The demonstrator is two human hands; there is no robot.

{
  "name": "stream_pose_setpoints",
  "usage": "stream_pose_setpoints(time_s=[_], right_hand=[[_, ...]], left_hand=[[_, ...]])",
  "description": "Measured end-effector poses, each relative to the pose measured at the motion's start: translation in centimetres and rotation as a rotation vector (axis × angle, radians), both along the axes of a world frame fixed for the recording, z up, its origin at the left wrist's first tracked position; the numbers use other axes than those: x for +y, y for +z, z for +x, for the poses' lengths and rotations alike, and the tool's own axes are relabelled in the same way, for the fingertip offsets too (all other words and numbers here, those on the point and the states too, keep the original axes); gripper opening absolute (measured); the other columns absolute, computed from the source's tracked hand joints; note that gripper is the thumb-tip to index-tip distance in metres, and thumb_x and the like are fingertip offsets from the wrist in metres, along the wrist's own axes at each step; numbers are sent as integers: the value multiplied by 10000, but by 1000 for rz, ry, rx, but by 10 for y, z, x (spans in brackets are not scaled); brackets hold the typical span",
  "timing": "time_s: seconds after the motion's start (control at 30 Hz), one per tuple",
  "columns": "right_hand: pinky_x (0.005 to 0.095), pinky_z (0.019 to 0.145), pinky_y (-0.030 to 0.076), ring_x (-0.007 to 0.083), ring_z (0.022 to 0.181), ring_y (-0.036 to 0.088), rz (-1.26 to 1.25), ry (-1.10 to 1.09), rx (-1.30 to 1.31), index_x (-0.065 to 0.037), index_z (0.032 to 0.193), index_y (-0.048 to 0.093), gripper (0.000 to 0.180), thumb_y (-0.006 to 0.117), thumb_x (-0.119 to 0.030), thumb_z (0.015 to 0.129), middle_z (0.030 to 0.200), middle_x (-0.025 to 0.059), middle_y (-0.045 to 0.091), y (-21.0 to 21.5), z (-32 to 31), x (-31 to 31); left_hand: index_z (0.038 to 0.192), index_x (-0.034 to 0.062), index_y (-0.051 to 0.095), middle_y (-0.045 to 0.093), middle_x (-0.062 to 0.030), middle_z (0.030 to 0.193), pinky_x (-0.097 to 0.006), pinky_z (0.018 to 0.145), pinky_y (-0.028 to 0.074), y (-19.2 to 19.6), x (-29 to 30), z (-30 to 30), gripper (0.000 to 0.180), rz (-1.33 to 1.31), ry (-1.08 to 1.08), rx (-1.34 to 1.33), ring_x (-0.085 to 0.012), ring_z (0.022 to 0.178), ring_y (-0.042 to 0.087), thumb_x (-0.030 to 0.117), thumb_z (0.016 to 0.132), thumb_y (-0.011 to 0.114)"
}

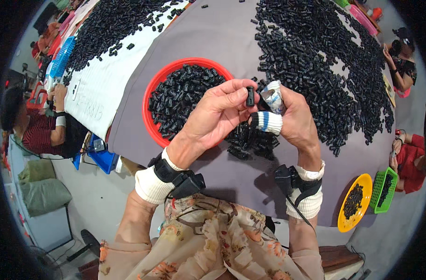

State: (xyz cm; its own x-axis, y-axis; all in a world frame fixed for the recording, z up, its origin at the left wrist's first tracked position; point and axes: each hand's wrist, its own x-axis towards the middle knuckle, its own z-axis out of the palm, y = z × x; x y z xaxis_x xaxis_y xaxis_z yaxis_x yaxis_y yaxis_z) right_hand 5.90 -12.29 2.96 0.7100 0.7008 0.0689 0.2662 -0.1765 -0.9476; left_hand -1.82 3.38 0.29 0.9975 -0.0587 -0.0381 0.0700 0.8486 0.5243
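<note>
A small black plastic cylinder (250, 96) is pinched between the thumb and fingers of my left hand (217, 107). Close beside it, my right hand (294, 114) is curled, wearing white fabric finger sleeves (269, 122) with blue stripes on its thumb and forefinger. What those curled fingers hold, if anything, is hidden. Below both hands lies a small heap of black cylinders (243, 148) on the grey table cover. A red basin (153, 84) full of the same black pieces stands just left, partly covered by my left hand and wrist.
A large spread of black pieces (311, 51) covers the far right of the grey cloth (213, 30). Another pile (115, 28) lies on a white sheet (101, 84) at left. A yellow plate (346, 221) and green basket (380, 198) sit at right. Other people work around the table.
</note>
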Motion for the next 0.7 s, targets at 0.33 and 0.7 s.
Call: stream_pose_setpoints(time_s=[0.33,0.7], right_hand=[[253,503,379,94,547,449,-84,47,-102,-18,738,559,301,747,-219,617,598,15,515,23,7,7],[290,513,392,133,527,455,-121,97,-170,2,741,555,307,737,-209,613,583,68,517,28,12,7]], left_hand=[[1048,7,562,598,-39,924,-240,731,463,12,1,4,197,102,17,-19,-93,805,561,89,870,538],[1083,-13,541,605,-88,976,-282,794,491,10,3,6,236,123,-1,-60,-150,885,595,81,866,536]])
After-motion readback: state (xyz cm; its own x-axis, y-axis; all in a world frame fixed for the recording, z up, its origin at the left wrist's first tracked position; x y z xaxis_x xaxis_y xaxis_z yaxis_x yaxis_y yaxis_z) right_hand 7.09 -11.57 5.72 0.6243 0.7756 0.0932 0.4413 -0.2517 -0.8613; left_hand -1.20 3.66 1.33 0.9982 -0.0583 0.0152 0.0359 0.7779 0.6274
